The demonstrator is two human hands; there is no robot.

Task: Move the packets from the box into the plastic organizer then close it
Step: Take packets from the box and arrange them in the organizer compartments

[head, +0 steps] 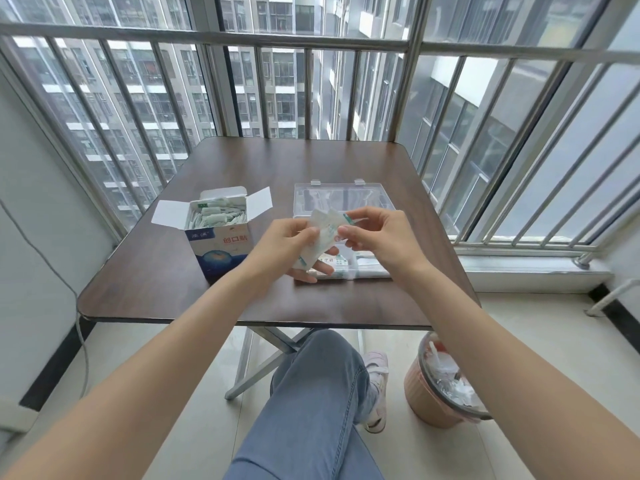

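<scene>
- My left hand (294, 245) holds a small bunch of packets (320, 237) from below, thumb on top and fingers curled under them; that grip is closed on the bunch.
- My right hand (375, 237) pinches the upper end of the same bunch between thumb and fingertips, so both grips are on the packets at once.
- The bunch runs slantwise, its long axis going from low-left near my left palm up to the right toward my right fingertips.
- It hangs in the air, clear of the desk (277, 168), right over the near part of the plastic organizer (367, 266).
- The organizer lies open just below and behind my hands, its clear lid (341, 197) folded back away from me; some of its compartments already seem to hold things, though my hands hide most of them.
- The box (216, 237) stands just left of my left hand, flaps open, more packets showing inside.
- I judge the next move is a short drop straight down, and the right hand is nearer the free compartments.
</scene>
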